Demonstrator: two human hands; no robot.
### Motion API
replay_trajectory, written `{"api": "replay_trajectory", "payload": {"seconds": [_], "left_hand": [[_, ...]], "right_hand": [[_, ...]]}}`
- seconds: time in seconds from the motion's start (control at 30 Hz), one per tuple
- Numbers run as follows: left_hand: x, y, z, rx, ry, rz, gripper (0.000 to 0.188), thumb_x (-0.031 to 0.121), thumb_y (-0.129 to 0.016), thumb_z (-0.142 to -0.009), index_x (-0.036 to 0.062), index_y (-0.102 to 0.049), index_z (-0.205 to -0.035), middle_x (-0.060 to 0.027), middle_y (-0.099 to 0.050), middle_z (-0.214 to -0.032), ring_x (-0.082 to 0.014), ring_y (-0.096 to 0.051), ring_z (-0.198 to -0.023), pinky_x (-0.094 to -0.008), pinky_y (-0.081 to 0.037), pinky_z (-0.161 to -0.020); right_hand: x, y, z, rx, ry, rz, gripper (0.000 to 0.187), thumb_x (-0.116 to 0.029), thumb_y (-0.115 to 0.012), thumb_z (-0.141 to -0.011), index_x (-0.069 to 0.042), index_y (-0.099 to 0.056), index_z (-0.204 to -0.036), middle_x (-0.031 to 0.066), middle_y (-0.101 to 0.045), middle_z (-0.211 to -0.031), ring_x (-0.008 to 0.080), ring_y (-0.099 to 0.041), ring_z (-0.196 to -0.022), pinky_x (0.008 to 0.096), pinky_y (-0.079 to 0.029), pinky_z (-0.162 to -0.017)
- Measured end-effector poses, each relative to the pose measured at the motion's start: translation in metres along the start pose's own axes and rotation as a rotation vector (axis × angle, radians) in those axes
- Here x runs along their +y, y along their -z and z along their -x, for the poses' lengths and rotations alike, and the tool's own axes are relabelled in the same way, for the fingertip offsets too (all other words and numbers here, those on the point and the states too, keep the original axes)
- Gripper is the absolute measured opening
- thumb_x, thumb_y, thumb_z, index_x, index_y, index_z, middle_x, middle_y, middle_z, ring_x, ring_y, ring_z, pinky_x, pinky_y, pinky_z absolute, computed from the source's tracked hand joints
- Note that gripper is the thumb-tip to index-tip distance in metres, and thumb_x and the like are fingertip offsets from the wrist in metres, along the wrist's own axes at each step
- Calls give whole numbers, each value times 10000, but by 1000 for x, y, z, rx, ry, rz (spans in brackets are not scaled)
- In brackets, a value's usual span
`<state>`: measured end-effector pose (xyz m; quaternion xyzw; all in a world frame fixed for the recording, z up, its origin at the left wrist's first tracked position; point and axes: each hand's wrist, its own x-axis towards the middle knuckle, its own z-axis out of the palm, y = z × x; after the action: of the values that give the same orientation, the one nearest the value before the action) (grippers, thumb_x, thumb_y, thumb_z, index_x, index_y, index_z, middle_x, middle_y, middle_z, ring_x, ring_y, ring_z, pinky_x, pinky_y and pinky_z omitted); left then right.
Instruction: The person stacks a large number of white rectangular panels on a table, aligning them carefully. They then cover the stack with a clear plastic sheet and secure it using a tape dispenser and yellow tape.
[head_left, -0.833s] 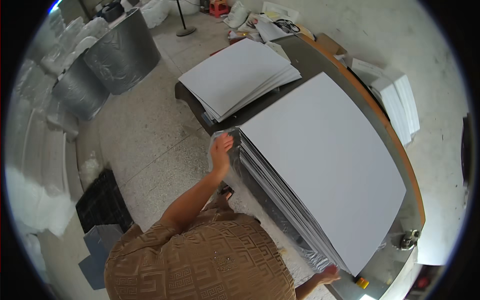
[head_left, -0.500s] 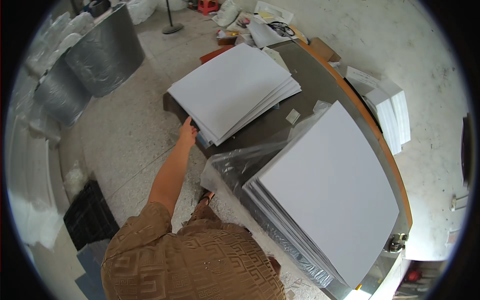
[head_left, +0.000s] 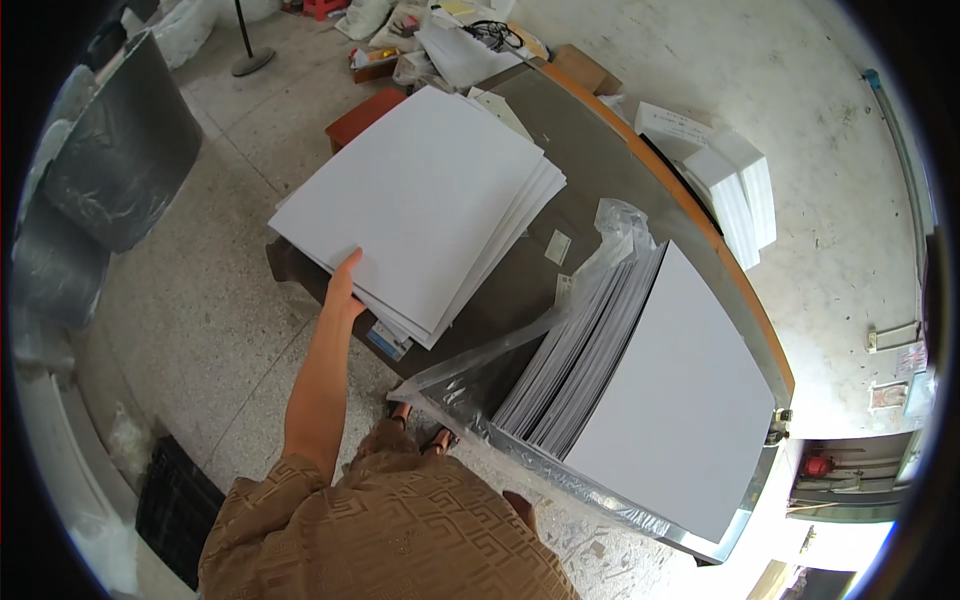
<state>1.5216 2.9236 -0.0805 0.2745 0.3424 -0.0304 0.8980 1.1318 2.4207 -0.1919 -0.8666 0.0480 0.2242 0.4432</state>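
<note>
My left hand [head_left: 346, 285] grips the near left edge of a loose stack of large white sheets [head_left: 420, 200]. Its thumb lies on the top sheet, and the other fingers are hidden under the edge. The sheets are slightly fanned along their right side. A second, thicker stack of white sheets [head_left: 670, 390] leans to the right, its many edges showing on the left. A clear plastic wrap [head_left: 480, 385] lies open along that stack's near and left sides. My right hand is not in view.
Both stacks lie on a dark table [head_left: 590, 130] with an orange-brown far edge. Small paper labels [head_left: 558, 247] lie between them. White blocks [head_left: 730, 190] stand by the wall. Plastic-wrapped grey rolls [head_left: 125, 150] and a black slatted pallet [head_left: 178, 510] stand on the floor at left.
My left hand has gone from beside the left stack to gripping its edge. The right stack now tilts rightward, with more sheet edges exposed. The whole view has shifted.
</note>
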Motion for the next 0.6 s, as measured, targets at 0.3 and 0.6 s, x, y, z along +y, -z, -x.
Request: {"api": "replay_trajectory", "payload": {"seconds": [0.3, 0.6], "left_hand": [[87, -109, 46, -42, -272, -142, 668, 219, -707, -813, -24, -371, -1337, -168, -464, -1302, -306, -475, -1178, -450, -416, -962], [78, -57, 2, 16, -368, -211, 670, 204, -728, -784, -37, -397, -1315, -162, -503, -1262, -305, -508, -1143, -452, -420, -962]], "right_hand": [[-98, 10, -47, 119, -151, -81, 182, -217, -587, -871, -47, -623, -926, 203, -619, -841, 355, -608, -821, 416, -472, -705], [-138, -11, -98, 57, -77, -126, 323, -288, -583, -894, -25, -641, -1073, 197, -656, -1019, 309, -634, -977, 367, -487, -825]]}}
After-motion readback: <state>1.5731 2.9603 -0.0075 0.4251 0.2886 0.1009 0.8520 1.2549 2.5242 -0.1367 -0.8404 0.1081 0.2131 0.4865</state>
